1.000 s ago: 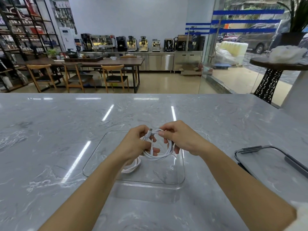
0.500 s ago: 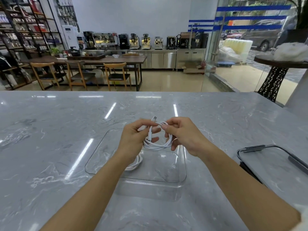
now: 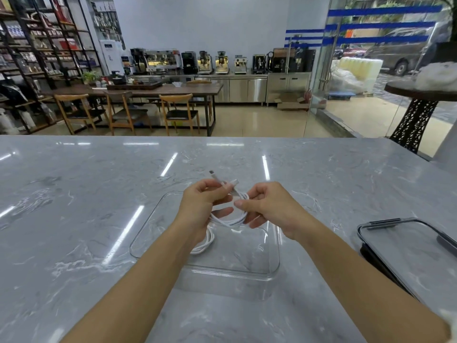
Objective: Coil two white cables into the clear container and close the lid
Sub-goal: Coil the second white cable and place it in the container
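A clear square container (image 3: 259, 274) sits on the marble counter in front of me. Above its far half, both hands hold a coiled white cable (image 3: 231, 220). My left hand (image 3: 201, 206) pinches the cable near its two plug ends, which stick up toward the far side. My right hand (image 3: 270, 206) grips the right side of the coil. A second coiled white cable (image 3: 204, 245) lies inside the container at its left, partly hidden by my left wrist. The clear lid (image 3: 405, 251) with dark clips lies flat on the counter to the right.
The grey marble counter (image 3: 86, 219) spreads wide on all sides of the container. Beyond its far edge is a café room with a wooden table, chairs and coffee machines. A glass wall stands at the right.
The plug ends now stick out farther above my left fingers. Both hands have shifted slightly on the coil, still above the container.
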`<action>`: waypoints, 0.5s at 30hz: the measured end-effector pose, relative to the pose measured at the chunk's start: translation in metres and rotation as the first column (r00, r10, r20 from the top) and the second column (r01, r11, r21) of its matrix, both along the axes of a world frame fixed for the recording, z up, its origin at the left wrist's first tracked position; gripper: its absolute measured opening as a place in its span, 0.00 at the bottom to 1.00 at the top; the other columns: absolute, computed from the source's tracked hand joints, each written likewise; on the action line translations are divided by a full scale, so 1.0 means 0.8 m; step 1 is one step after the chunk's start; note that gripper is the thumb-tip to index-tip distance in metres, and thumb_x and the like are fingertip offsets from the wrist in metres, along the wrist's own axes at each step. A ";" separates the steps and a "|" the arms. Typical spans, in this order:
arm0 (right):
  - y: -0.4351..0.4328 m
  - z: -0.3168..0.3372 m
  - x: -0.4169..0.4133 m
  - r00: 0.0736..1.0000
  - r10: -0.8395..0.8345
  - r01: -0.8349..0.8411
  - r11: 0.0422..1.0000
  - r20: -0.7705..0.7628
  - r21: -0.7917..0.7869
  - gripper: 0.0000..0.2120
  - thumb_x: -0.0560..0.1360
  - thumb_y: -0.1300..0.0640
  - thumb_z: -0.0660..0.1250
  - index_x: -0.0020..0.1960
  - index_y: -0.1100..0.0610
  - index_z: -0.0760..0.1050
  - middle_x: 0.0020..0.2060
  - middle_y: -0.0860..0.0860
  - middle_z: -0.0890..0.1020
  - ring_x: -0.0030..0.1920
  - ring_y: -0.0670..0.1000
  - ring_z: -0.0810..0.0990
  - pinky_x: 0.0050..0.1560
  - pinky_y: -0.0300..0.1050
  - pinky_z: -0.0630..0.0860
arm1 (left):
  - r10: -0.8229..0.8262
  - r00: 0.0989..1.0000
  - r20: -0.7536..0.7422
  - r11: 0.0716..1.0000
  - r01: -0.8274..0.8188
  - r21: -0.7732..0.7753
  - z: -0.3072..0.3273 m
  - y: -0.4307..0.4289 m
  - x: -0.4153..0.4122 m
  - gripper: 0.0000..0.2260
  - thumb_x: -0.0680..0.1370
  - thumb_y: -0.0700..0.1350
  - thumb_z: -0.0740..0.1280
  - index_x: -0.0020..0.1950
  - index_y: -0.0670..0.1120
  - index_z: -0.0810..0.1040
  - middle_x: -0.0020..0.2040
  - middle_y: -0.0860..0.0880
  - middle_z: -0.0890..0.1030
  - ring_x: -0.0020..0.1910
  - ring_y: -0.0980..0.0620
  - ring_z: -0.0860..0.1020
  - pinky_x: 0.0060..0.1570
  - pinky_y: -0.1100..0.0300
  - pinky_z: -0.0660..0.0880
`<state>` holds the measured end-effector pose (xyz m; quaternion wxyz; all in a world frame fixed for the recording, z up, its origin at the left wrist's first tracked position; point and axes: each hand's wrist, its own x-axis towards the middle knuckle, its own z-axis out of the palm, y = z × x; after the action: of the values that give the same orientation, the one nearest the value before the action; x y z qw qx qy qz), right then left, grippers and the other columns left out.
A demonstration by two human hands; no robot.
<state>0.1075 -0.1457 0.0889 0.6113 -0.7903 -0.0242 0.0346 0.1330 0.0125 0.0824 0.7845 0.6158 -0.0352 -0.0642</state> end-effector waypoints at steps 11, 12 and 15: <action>0.007 -0.015 0.003 0.972 -0.029 0.092 0.960 0.232 -0.264 0.07 0.69 0.60 0.72 0.44 0.51 0.79 0.34 0.47 0.77 0.30 0.43 0.75 0.29 0.33 0.72 | -0.215 0.973 -0.085 0.939 0.230 0.257 -0.002 0.012 0.011 0.07 0.68 0.34 0.74 0.42 0.41 0.78 0.35 0.47 0.81 0.36 0.51 0.81 0.39 0.59 0.78; 0.008 -0.017 0.005 0.967 -0.055 0.137 0.935 0.248 -0.327 0.06 0.69 0.61 0.72 0.43 0.52 0.79 0.32 0.45 0.77 0.31 0.43 0.75 0.31 0.33 0.72 | -0.204 0.974 -0.096 0.925 0.224 0.306 -0.003 0.013 0.012 0.08 0.67 0.35 0.74 0.42 0.42 0.78 0.35 0.47 0.80 0.36 0.50 0.81 0.39 0.57 0.79; 0.009 -0.022 0.010 0.966 -0.091 0.208 0.825 0.240 -0.525 0.05 0.69 0.60 0.71 0.42 0.54 0.77 0.33 0.46 0.76 0.36 0.49 0.77 0.36 0.41 0.72 | -0.171 0.985 -0.008 0.817 0.146 0.557 -0.009 0.015 0.017 0.09 0.67 0.38 0.75 0.40 0.43 0.76 0.34 0.47 0.78 0.33 0.52 0.78 0.34 0.62 0.75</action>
<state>0.1159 -0.1386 0.0715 0.3554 -0.9303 -0.0136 -0.0897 0.1464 0.0247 0.0754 0.5627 0.8132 -0.0827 -0.1236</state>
